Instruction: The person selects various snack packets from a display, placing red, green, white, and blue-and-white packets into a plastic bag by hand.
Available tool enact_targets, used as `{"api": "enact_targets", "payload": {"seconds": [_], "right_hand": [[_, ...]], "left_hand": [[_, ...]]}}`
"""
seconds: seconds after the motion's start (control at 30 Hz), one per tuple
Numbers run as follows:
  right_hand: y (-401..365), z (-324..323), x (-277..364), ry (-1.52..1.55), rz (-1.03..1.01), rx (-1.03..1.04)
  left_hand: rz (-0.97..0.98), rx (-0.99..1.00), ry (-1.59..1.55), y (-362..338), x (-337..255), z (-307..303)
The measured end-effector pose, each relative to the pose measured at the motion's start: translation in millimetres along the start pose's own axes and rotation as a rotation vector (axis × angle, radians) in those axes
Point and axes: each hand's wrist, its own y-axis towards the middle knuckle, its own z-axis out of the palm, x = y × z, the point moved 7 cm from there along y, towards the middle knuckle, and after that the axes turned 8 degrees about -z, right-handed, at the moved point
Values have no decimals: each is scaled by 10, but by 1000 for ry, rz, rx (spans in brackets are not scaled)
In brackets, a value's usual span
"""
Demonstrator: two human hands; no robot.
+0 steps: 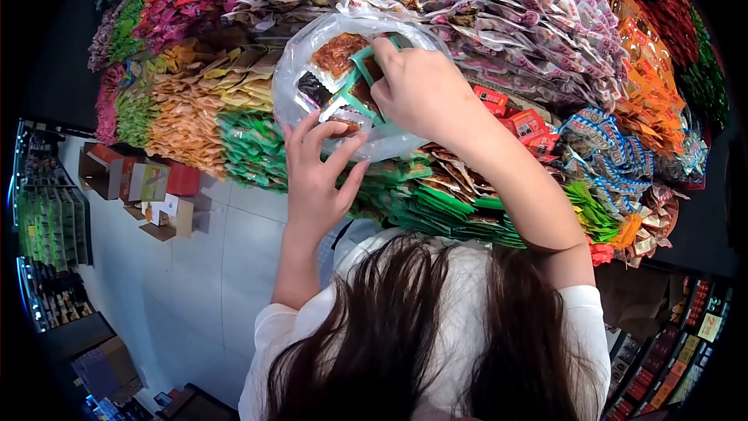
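A clear plastic bag stands open on top of the heaped snacks, with several small packets inside. One of them is a reddish-brown snack packet; a black-and-white packet lies nearer the left wall. My right hand reaches into the bag from the right, its fingers closed on a green-edged snack packet. Another green-edged packet lies just below it. At the near left rim, my left hand rests against the plastic with its fingers spread.
Rows of green packets, orange packets and white-purple packets surround the bag. Red packets lie right of my forearm. Cardboard boxes sit on the floor at left. Stocked shelves stand beyond.
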Motion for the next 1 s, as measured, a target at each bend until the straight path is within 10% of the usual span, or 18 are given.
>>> {"api": "enact_targets", "payload": {"seconds": [0.4, 0.47, 0.6, 0.8, 1.0], "right_hand": [[-404, -1074, 179, 139, -253, -722], [-737, -1276, -216, 798, -412, -972], [-1845, -1310, -896, 1237, 107, -1261], [-3308, -677, -1014, 1249, 703, -952], [-3424, -804, -758, 1115, 384, -961]], "left_hand": [[40, -12, 8, 20, -25, 34], [60, -4, 12, 26, -86, -3], [138, -234, -51, -129, -198, -215], [367, -10, -498, -171, -694, 192], [482, 429, -369, -341, -1051, 977]]}}
